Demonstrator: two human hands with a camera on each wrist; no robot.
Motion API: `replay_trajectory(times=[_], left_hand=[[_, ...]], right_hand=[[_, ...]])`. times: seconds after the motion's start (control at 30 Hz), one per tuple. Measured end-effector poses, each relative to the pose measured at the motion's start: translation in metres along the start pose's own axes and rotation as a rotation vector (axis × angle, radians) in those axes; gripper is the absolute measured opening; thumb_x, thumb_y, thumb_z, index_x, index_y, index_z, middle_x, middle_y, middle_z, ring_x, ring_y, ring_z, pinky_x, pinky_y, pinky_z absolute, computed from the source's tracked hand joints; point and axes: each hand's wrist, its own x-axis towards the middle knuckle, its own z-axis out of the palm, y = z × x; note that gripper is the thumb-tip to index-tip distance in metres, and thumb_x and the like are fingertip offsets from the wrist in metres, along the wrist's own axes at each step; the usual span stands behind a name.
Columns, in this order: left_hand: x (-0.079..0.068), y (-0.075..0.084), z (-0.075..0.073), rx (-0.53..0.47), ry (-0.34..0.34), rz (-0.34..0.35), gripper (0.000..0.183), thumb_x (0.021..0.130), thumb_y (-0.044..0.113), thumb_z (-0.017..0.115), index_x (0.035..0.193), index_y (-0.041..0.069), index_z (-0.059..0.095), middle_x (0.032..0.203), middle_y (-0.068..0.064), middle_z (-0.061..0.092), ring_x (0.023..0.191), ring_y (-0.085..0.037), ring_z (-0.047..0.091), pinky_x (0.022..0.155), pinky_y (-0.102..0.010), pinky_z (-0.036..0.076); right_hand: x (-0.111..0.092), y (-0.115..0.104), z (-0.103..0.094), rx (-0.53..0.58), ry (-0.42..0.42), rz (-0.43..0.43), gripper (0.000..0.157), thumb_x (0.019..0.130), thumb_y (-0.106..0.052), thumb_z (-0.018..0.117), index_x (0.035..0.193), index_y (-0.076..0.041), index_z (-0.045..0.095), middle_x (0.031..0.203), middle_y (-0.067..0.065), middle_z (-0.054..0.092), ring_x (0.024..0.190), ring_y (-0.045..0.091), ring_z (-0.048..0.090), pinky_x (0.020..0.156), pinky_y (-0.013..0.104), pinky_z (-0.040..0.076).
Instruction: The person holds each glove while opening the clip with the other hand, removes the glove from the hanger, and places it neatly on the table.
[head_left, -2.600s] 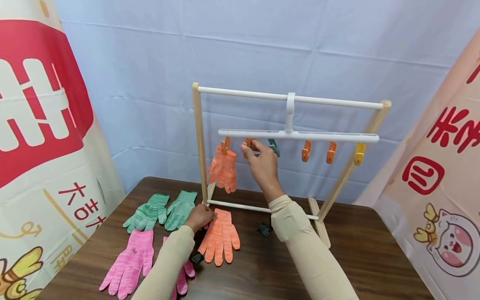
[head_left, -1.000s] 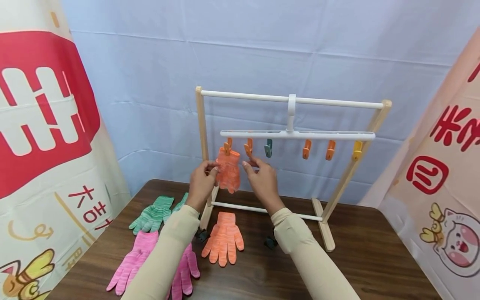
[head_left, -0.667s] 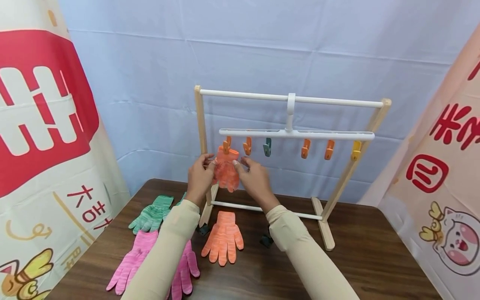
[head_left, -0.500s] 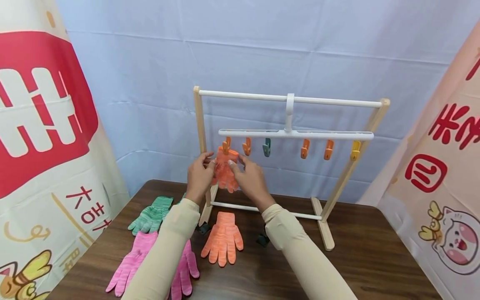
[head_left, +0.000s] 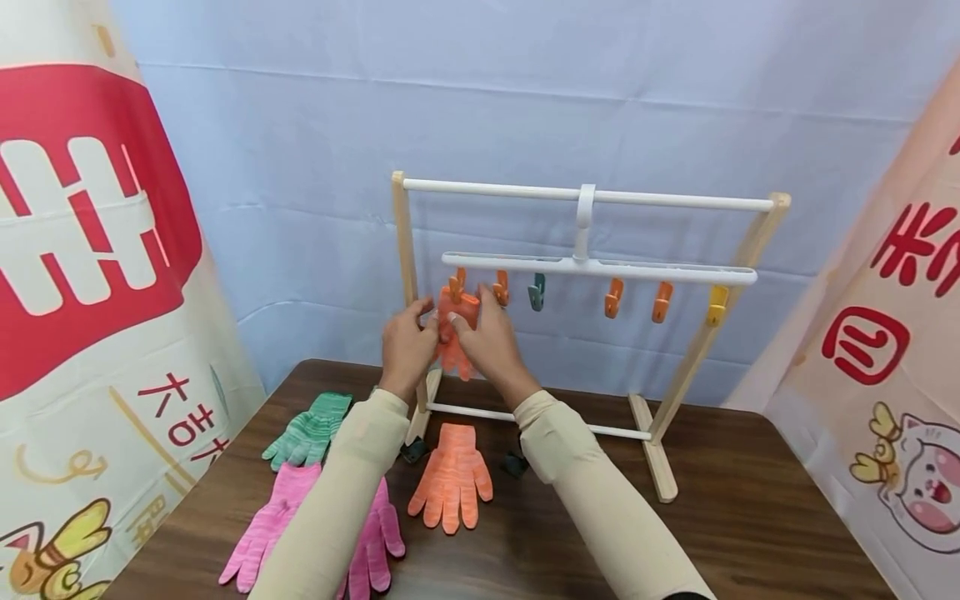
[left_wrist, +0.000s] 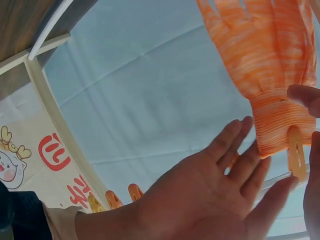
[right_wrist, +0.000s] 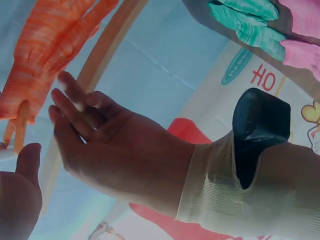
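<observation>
An orange knit glove (head_left: 458, 312) hangs fingers down, its cuff held by an orange clothespin (head_left: 457, 288) at the left end of a white hanger (head_left: 525, 263). To its left is my left hand (head_left: 407, 345), with loosely bent fingers beside the glove's edge in the right wrist view. Close on the other side, my right hand (head_left: 491, 345) has its thumb in front of the glove in the head view. The left wrist view shows that right hand (left_wrist: 195, 185) with extended fingers at the cuff's corner and no grip. A second orange glove (head_left: 450, 479) lies flat on the table.
The hanger hooks over a wooden rack (head_left: 403, 242) with a white top rod. More clothespins hang to the right, including a green one (head_left: 536, 293) and a yellow one (head_left: 717, 306). Green (head_left: 309, 429) and pink gloves (head_left: 273, 521) lie at the table's left, partly behind my left sleeve.
My right hand has left the second orange clothespin and moved left to the hanging glove. My left hand has risen from the table to the glove's other side.
</observation>
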Motion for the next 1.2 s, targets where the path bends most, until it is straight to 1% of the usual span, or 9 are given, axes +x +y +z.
replay_trajectory(times=[0.17,0.3,0.47,0.6,0.7,0.83,0.93,1.03,1.2], left_hand=[[0.003,-0.001,0.007,-0.054,-0.025,-0.034,0.036,0.092,0.018,0.054,0.127,0.014,0.055,0.122,0.001,0.059,0.057,-0.016,0.063,0.046,-0.025,0.048],[0.004,0.0,0.007,-0.099,-0.047,-0.065,0.038,0.092,0.018,0.055,0.129,0.014,0.053,0.125,0.0,0.056,0.063,-0.022,0.066,0.047,-0.024,0.049],[0.003,0.002,0.008,-0.106,-0.067,-0.092,0.039,0.091,0.018,0.055,0.13,0.015,0.052,0.126,-0.001,0.055,0.063,-0.023,0.066,0.047,-0.024,0.049],[0.005,0.003,0.009,-0.071,-0.07,-0.081,0.039,0.092,0.018,0.054,0.13,0.013,0.051,0.127,-0.002,0.055,0.062,-0.023,0.065,0.048,-0.026,0.049],[0.007,0.003,0.009,-0.016,-0.082,-0.081,0.04,0.092,0.019,0.053,0.132,0.012,0.049,0.128,0.0,0.054,0.07,-0.019,0.064,0.059,-0.028,0.05],[0.01,0.003,0.008,0.058,-0.12,-0.085,0.042,0.093,0.02,0.05,0.134,0.013,0.047,0.131,0.0,0.051,0.09,-0.018,0.061,0.076,-0.033,0.048],[0.012,0.003,0.007,0.08,-0.16,-0.086,0.041,0.093,0.019,0.048,0.134,0.015,0.046,0.132,-0.002,0.05,0.09,-0.019,0.062,0.072,-0.034,0.05],[0.014,0.003,0.007,0.031,-0.187,-0.104,0.036,0.093,0.017,0.048,0.128,0.016,0.05,0.127,-0.004,0.053,0.076,-0.018,0.062,0.058,-0.031,0.051],[0.015,0.005,0.007,-0.05,-0.19,-0.123,0.018,0.09,0.016,0.05,0.106,0.015,0.057,0.111,-0.004,0.059,0.067,-0.017,0.062,0.05,-0.028,0.049]], right_hand=[[0.006,0.001,0.0,0.038,0.011,-0.008,0.064,0.089,-0.023,0.058,0.142,-0.004,0.028,0.138,0.013,0.042,0.126,0.023,0.039,0.101,0.039,0.033],[0.006,0.003,-0.003,0.075,0.003,0.014,0.059,0.09,-0.024,0.056,0.141,-0.007,0.031,0.134,0.012,0.045,0.124,0.024,0.04,0.1,0.042,0.034],[0.004,0.002,-0.007,0.112,0.015,0.025,0.056,0.09,-0.024,0.057,0.14,-0.009,0.035,0.132,0.011,0.048,0.123,0.024,0.041,0.099,0.044,0.034],[0.001,0.001,-0.008,0.122,0.021,0.031,0.055,0.09,-0.026,0.057,0.139,-0.012,0.036,0.13,0.009,0.05,0.123,0.023,0.041,0.099,0.045,0.034],[-0.001,0.001,-0.008,0.133,0.016,0.036,0.055,0.09,-0.026,0.057,0.14,-0.013,0.036,0.129,0.008,0.051,0.122,0.023,0.042,0.098,0.045,0.034],[-0.003,0.0,-0.009,0.149,0.006,0.032,0.055,0.091,-0.026,0.057,0.139,-0.012,0.036,0.127,0.008,0.052,0.121,0.025,0.043,0.099,0.043,0.035],[-0.004,-0.002,-0.009,0.16,0.006,0.026,0.054,0.091,-0.024,0.057,0.139,-0.011,0.037,0.126,0.008,0.054,0.121,0.026,0.044,0.1,0.041,0.035],[-0.006,-0.003,-0.01,0.161,0.0,0.019,0.054,0.091,-0.023,0.056,0.139,-0.011,0.036,0.126,0.008,0.054,0.122,0.026,0.043,0.1,0.042,0.034],[-0.009,-0.004,-0.013,0.138,0.006,0.033,0.055,0.092,-0.025,0.054,0.141,-0.013,0.033,0.126,0.007,0.052,0.12,0.026,0.045,0.095,0.045,0.038]])
